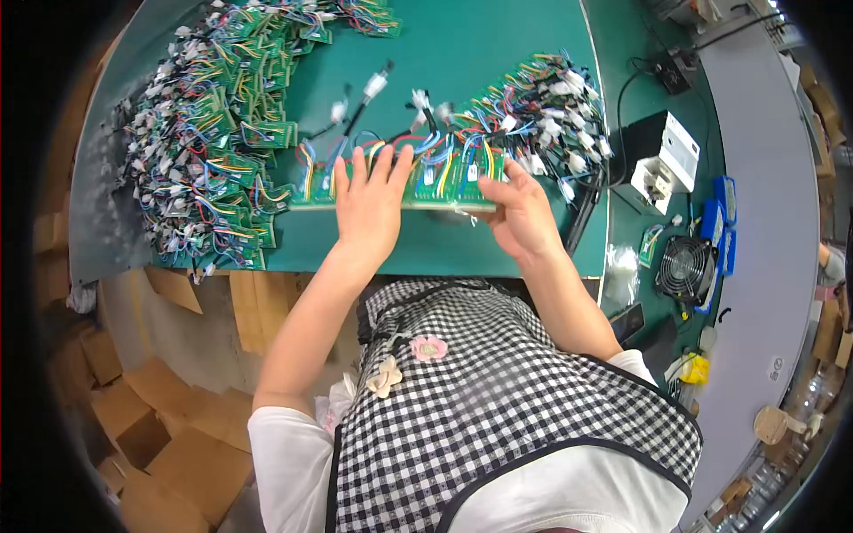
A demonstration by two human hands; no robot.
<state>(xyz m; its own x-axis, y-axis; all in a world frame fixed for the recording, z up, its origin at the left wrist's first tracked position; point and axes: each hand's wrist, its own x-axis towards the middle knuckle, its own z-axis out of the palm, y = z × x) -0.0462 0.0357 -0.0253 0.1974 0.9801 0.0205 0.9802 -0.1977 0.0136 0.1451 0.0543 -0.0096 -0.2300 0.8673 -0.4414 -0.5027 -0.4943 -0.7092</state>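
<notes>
A row of green circuit boards [444,182] with coloured wires and white connectors lies on the green table mat [480,53] in front of me. My left hand [369,200] rests flat on the left part of that row, fingers spread. My right hand [520,213] pinches the right end of the row between thumb and fingers. Loose wire leads with white plugs [378,86] trail away from the boards toward the back.
A big heap of wired green boards [209,133] covers the left of the mat; a smaller heap [551,102] lies at the right. A white box [666,160], a small black fan [684,266] and blue parts [721,218] sit right. Cardboard boxes [160,426] stand on the floor.
</notes>
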